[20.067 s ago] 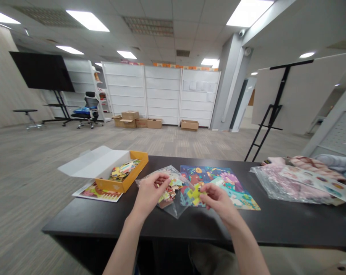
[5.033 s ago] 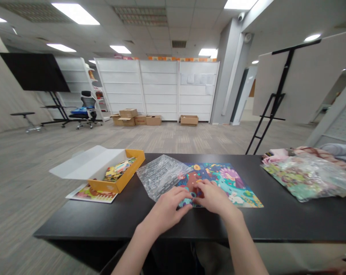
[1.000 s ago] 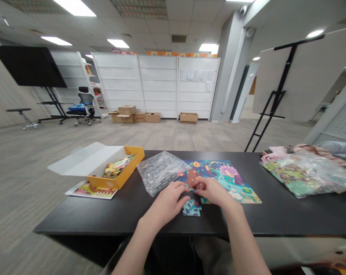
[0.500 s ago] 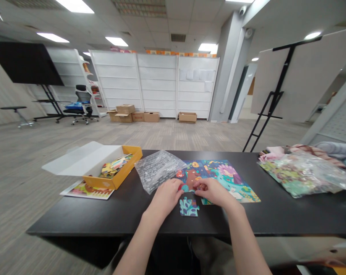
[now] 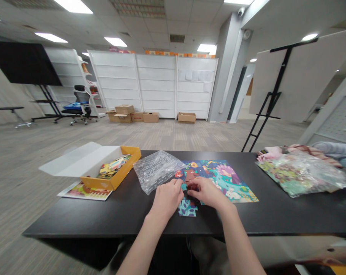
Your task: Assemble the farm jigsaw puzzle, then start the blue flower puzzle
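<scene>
A partly joined jigsaw puzzle (image 5: 233, 182), with a blue forest scene and white rabbits, lies on the black table. My left hand (image 5: 167, 195) is closed at its lower left, fingertips on the edge of a teal-and-brown puzzle piece (image 5: 184, 187). From the other side my right hand (image 5: 205, 191) pinches at the same spot, its thumb and fingers bent together over the piece. Both hands partly cover that piece. Just below them a loose teal puzzle piece (image 5: 188, 208) with purple leaves lies flat on the table.
A crumpled clear plastic bag (image 5: 158, 171) lies left of the puzzle. Farther left, an open yellow box (image 5: 97, 182) holds more pieces, over a picture sheet (image 5: 84, 192). Plastic-wrapped colourful sheets (image 5: 293, 179) and folded cloths (image 5: 333, 149) are at the right.
My right hand has shifted slightly left, toward my left hand, and covers more of the piece between them. The view has moved a little; the loose piece stays below the hands.
</scene>
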`<state>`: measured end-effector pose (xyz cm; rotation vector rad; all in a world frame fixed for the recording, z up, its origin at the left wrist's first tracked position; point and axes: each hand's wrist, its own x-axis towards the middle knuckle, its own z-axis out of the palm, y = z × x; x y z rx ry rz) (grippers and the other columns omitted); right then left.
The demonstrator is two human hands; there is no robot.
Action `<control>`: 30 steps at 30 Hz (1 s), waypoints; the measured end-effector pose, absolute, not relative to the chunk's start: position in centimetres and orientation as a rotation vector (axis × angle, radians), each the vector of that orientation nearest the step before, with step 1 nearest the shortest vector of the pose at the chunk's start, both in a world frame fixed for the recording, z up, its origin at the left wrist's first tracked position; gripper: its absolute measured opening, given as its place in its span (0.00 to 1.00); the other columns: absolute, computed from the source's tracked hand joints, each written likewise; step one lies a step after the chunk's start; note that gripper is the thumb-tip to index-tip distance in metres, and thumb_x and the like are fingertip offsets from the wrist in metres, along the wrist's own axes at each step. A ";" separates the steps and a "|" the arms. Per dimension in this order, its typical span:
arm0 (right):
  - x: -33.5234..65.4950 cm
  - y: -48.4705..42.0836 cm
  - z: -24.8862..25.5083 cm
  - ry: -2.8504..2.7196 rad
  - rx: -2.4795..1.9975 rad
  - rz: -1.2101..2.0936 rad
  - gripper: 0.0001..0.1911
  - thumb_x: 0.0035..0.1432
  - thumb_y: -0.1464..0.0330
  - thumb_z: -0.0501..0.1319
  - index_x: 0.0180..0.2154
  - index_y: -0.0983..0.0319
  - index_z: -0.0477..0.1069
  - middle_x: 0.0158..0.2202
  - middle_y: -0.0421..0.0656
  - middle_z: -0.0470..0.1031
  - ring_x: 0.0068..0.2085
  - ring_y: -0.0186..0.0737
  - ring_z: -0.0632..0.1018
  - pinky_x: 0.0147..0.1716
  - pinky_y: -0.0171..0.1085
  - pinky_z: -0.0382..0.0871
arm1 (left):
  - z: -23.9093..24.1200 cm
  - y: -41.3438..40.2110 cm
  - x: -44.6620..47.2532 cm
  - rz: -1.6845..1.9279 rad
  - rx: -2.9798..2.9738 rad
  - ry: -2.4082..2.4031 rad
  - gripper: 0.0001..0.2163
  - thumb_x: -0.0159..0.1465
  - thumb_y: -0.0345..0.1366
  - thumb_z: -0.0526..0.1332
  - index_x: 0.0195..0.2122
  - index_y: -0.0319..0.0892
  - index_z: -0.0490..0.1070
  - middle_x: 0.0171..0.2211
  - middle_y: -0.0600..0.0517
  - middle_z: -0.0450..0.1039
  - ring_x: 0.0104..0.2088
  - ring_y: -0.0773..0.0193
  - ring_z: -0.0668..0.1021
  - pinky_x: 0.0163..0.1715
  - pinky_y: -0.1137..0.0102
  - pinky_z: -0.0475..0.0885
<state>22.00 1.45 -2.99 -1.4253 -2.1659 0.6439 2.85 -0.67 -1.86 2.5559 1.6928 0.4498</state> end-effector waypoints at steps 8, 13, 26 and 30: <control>19.9 1.3 -2.8 -1.904 -1.336 0.860 0.07 0.57 0.69 0.64 0.39 0.61 0.74 0.29 0.39 0.77 0.29 0.36 0.78 0.30 0.33 0.70 | -2.2 -0.8 2.5 0.644 2.461 1.562 0.11 0.67 0.31 0.55 0.49 0.45 0.71 0.47 0.48 0.77 0.47 0.55 0.80 0.44 0.65 0.73; 19.8 1.6 -2.9 -1.771 -1.305 0.992 0.09 0.53 0.71 0.65 0.38 0.62 0.74 0.30 0.40 0.78 0.31 0.36 0.78 0.32 0.34 0.71 | -2.9 -0.6 1.8 0.764 2.364 1.382 0.17 0.67 0.32 0.57 0.57 0.43 0.65 0.53 0.44 0.75 0.55 0.53 0.76 0.55 0.60 0.71; 22.4 0.0 -0.4 -1.788 -1.160 1.311 0.14 0.51 0.62 0.70 0.37 0.61 0.73 0.27 0.38 0.76 0.29 0.34 0.75 0.30 0.33 0.67 | -1.5 -1.4 -0.3 0.797 2.162 1.038 0.22 0.62 0.39 0.67 0.57 0.50 0.68 0.52 0.52 0.77 0.52 0.57 0.78 0.54 0.63 0.72; 23.5 0.6 -1.5 -1.814 -1.462 0.963 0.06 0.55 0.67 0.65 0.36 0.62 0.73 0.25 0.39 0.76 0.27 0.35 0.75 0.29 0.34 0.66 | -1.3 -2.4 -0.8 0.659 2.289 1.100 0.23 0.58 0.42 0.71 0.54 0.50 0.71 0.50 0.52 0.77 0.50 0.56 0.77 0.53 0.62 0.72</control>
